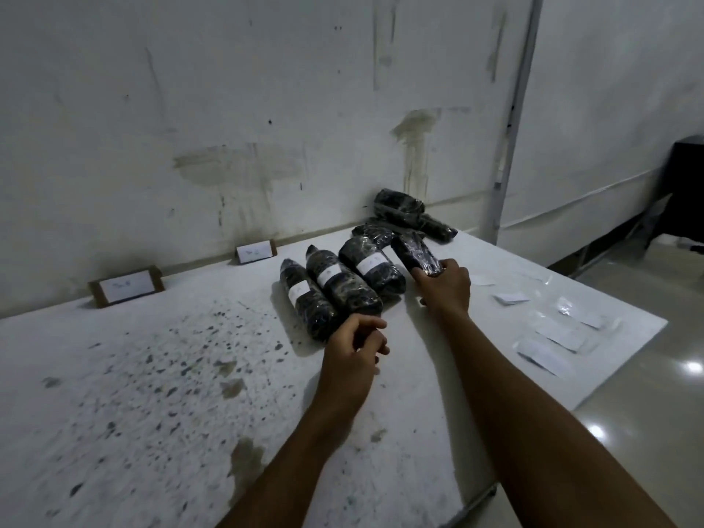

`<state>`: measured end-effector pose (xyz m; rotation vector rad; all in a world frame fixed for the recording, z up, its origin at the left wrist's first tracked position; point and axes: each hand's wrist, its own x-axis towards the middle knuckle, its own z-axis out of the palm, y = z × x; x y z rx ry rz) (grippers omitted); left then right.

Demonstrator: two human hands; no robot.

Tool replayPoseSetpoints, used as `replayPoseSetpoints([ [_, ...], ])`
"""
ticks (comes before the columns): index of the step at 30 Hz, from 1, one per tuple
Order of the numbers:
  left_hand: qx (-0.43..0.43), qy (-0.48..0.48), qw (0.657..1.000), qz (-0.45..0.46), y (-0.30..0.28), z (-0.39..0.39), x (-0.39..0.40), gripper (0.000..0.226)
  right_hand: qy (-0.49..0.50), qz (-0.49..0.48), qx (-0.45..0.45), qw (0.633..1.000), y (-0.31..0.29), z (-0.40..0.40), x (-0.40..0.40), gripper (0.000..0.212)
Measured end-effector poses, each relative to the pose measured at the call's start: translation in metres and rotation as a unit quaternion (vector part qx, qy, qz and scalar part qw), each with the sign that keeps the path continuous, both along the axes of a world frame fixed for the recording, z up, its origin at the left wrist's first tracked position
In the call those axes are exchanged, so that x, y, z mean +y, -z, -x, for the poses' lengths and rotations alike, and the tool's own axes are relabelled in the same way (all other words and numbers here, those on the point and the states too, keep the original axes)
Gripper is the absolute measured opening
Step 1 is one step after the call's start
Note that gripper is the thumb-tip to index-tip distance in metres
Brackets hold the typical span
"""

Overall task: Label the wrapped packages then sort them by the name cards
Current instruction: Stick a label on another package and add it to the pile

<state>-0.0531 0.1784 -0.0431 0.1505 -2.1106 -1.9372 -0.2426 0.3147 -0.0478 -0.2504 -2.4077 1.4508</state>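
Note:
Three black wrapped packages with white labels [330, 287] lie side by side in the middle of the white table [152, 375]. My right hand [444, 289] grips the near end of an unlabelled black package [415, 250], lifted and tilted above them. More unlabelled packages [404, 213] are piled at the back by the wall. My left hand [352, 350] hovers just in front of the labelled packages with loosely curled fingers, holding nothing. Two brown name cards with white paper stand against the wall, one at the far left [127, 285] and one [256, 251] nearer the middle.
Several loose white labels [510, 298] and clear plastic sleeves [560, 335] lie on the table's right side. The table's right edge drops to a glossy floor [647, 413]. A dark piece of furniture [685, 184] stands at the far right. The table's left half is stained.

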Motion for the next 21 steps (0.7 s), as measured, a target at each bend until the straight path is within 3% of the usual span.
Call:
replayPoseSetpoints([
  [4, -0.006, -0.009, 0.995, -0.101, -0.002, 0.006, -0.007, 0.02, -0.041, -0.023, -0.005, 0.999, 0.008, 0.04, 0.0, 0.065],
  [8, -0.007, -0.003, 0.985, -0.174, -0.004, 0.011, -0.009, 0.021, -0.056, 0.011, 0.012, 0.998, -0.001, 0.061, -0.005, 0.05],
  [15, -0.029, -0.012, 0.959, -0.283, -0.008, 0.015, -0.019, 0.021, 0.156, 0.175, 0.032, 0.972, -0.019, 0.104, -0.004, 0.047],
  [18, -0.034, 0.001, 0.951, -0.307, -0.011, 0.016, -0.018, 0.021, 0.171, 0.081, 0.031, 0.981, -0.037, 0.122, -0.008, 0.035],
  [21, -0.037, 0.008, 0.949, -0.313, -0.013, 0.017, -0.018, 0.021, 0.101, -0.083, 0.062, 0.989, -0.053, 0.144, -0.022, 0.038],
])
